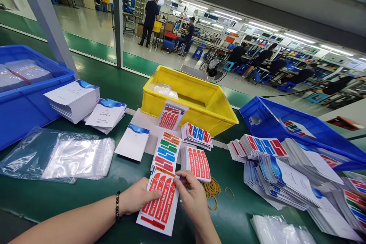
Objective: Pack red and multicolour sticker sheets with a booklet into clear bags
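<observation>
Closest, held label sheets [163,210]: red-printed sheet uppermost, over the green bench [234,223], nearer than the yellow bin [204,120].
Left hand [139,197]: grips the sheets' left side, thumb flat on the print, other fingers mostly hidden beneath.
Right hand [191,192]: thumb and fingers pinch the upper right corner.
Paper handling: a light edge pinch would likely align corners best; a heavy thumb could bow or crease the sheets.
Rubber bands [212,188]: loose on the near side of the yellow bin, beside the right hand; best kept from under the paper.
Red label stack [198,164]: nearer than the yellow bin, just beyond the right hand.
Multicolor sheets [166,152]: in front of the yellow bin; thin paper may cling, so separating by a corner seems wise.
White booklet [133,141]: before the yellow bin's left end.
Fan [213,71]: beyond the yellow bin.
</observation>
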`<state>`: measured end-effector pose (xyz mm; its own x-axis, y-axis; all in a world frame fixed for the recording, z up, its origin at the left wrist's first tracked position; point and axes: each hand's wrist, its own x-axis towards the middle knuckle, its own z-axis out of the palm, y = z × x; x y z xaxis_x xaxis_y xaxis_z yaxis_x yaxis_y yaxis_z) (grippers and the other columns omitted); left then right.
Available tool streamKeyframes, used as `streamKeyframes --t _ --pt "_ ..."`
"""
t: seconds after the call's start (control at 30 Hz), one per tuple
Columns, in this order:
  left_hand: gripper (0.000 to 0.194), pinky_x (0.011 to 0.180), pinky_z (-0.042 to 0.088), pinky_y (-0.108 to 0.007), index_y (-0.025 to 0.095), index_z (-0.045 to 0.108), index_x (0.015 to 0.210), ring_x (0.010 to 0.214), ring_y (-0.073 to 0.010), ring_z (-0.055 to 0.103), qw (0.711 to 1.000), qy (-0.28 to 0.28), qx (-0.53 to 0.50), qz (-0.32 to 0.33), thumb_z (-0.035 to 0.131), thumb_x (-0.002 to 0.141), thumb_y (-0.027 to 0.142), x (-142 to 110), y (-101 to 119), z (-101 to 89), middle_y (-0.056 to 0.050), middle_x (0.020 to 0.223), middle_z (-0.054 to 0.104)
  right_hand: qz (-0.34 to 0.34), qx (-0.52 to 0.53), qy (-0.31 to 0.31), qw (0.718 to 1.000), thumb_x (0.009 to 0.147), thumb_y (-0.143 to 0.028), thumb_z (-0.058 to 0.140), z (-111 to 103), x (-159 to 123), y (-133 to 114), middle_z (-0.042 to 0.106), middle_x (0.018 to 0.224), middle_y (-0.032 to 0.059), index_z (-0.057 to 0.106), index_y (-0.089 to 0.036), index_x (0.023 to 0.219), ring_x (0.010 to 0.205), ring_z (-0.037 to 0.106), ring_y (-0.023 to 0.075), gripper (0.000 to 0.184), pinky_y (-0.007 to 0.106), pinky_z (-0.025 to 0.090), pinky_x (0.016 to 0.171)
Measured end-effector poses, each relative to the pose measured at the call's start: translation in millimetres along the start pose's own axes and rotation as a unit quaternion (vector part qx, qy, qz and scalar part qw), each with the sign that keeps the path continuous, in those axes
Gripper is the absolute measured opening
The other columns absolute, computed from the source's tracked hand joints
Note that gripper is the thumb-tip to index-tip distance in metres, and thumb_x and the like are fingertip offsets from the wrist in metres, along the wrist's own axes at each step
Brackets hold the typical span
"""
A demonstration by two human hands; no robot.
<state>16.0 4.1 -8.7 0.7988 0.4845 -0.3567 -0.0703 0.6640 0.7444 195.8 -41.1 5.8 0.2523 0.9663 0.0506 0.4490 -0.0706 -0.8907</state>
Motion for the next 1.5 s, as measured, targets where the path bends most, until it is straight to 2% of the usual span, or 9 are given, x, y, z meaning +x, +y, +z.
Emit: streamKeyframes --t 0.17,0.27,0.43,0.57,0.87,1.13,1.3,1.4,1.5 --pt "0.044 0.078 0.049 -0.035 0.011 0.063 0.096 0.082 -0.0237 0.065 0.999 -0.006 0.048 -0.016 0.065 0.07 0.046 -4 9 0.9 -0.012 0.093 0.069 0.106 0.226 -0.086 0.965 0.073 -0.042 0.064 0 0 -1 0.063 0.078 0.004 0.057 -0.019 0.101 0.067 0.061 0.0174 0.037 0.028 0.049 0.059" --pt "0.04 0.074 0.049 -0.031 0.012 0.064 0.094 0.082 -0.0229 0.063 0.984 -0.018 0.175 0.018 0.056 0.077 0.047 -9 21 -1.1 -0.009 0.092 0.068 0.133 0.281 -0.146 0.939 0.069 -0.04 0.07 -9 2 2 0.065 0.067 0.0031 0.063 -0.016 0.084 0.058 0.061 0.0156 0.03 0.027 0.049 0.056" --pt "0.014 0.067 0.044 -0.023 0.018 0.067 0.08 0.074 -0.0171 0.057 0.861 0.022 0.487 0.145 0.058 0.076 0.027 -10 31 -9.8 -0.002 0.079 0.064 0.118 0.338 0.132 0.924 0.064 -0.039 0.074 -31 12 9 0.068 0.07 0.0026 0.061 -0.018 0.082 0.056 0.062 0.0163 0.031 0.028 0.05 0.052" --pt "0.021 0.074 0.042 -0.023 0.02 0.068 0.079 0.077 -0.0153 0.056 0.799 -0.065 0.57 0.182 0.047 0.082 0.018 -10 31 -11.2 -0.003 0.081 0.062 0.112 0.341 0.165 0.919 0.063 -0.039 0.074 -27 13 9 0.068 0.071 0.0038 0.061 -0.018 0.081 0.057 0.063 0.017 0.031 0.027 0.05 0.049" --pt "0.016 0.082 0.044 -0.027 0.019 0.067 0.078 0.087 -0.017 0.055 0.878 0.006 0.436 0.199 0.054 0.081 0.027 -10 29 -7.8 -0.004 0.094 0.056 0.125 0.258 0.057 0.956 0.065 -0.041 0.073 -27 7 12 0.066 0.067 0.0043 0.064 -0.016 0.086 0.056 0.062 0.0186 0.034 0.03 0.052 0.051" --pt "0.012 0.078 0.044 -0.028 0.016 0.059 0.068 0.084 -0.0166 0.051 0.887 0.065 0.406 0.21 0.053 0.078 0.019 -7 13 -2.5 -0.004 0.091 0.048 0.12 0.234 -0.096 0.96 0.074 -0.043 0.065 -10 1 0 0.067 0.081 0.0044 0.057 -0.022 0.108 0.067 0.063 0.0191 0.041 0.031 0.051 0.059" --pt "0.014 0.076 0.043 -0.027 0.016 0.059 0.07 0.085 -0.0163 0.05 0.907 0.125 0.327 0.233 0.053 0.078 0.026 -7 13 -1.1 -0.005 0.098 0.048 0.006 0.079 -0.196 0.977 0.078 -0.038 0.06 -6 -2 -11 0.064 0.092 0.0062 0.069 -0.02 0.071 0.085 0.059 0.0209 0.021 0.031 0.046 0.077" --pt "0.014 0.071 0.042 -0.026 0.016 0.059 0.069 0.081 -0.015 0.05 0.92 0.138 0.291 0.223 0.053 0.077 0.026 -6 14 -0.3 -0.005 0.097 0.049 -0.024 0.066 -0.279 0.958 0.076 -0.035 0.062 -5 -2 -15 0.061 0.094 0.0047 0.071 -0.022 0.078 0.086 0.057 0.0197 0.016 0.029 0.045 0.076" --pt "0.016 0.071 0.043 -0.026 0.017 0.059 0.085 0.078 -0.0145 0.053 0.947 0.131 0.229 0.183 0.06 0.072 0.026 -5 16 0.6 -0.003 0.09 0.053 -0.002 0.07 -0.26 0.963 0.078 -0.031 0.06 -4 -2 -12 0.06 0.08 0.0026 0.071 -0.022 0.084 0.072 0.056 0.016 0.015 0.026 0.044 0.065"
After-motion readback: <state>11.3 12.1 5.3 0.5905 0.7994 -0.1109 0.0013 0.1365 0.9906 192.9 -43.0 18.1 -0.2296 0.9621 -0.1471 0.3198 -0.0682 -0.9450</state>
